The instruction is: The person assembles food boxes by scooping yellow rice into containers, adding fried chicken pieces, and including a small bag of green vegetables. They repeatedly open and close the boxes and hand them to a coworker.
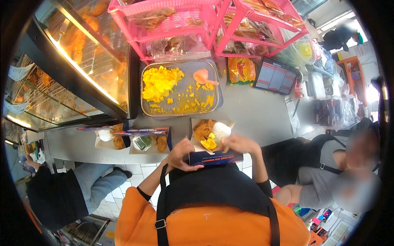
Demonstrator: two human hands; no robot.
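At the counter's near edge stands an open cardboard meal box [215, 158], its dark blue printed flap on my side. Inside lie a piece of fried chicken [204, 130], a white mound of rice [222, 131] and some yellow scrambled egg [209, 142]. My left hand [180, 155] grips the box's left corner, thumb against the flap. My right hand [240, 144] is closed on the near right edge, its fingertips beside the egg and rice; they partly hide that edge.
Beyond the box sits a metal tray [180, 113] of scrambled egg with a pink scoop [202, 77]. Filled boxes [150, 131] stand left, by a lit glass food cabinet [88, 53]. Pink racks [164, 30] and a tablet [276, 76] are behind. A person [320, 164] is close on my right.
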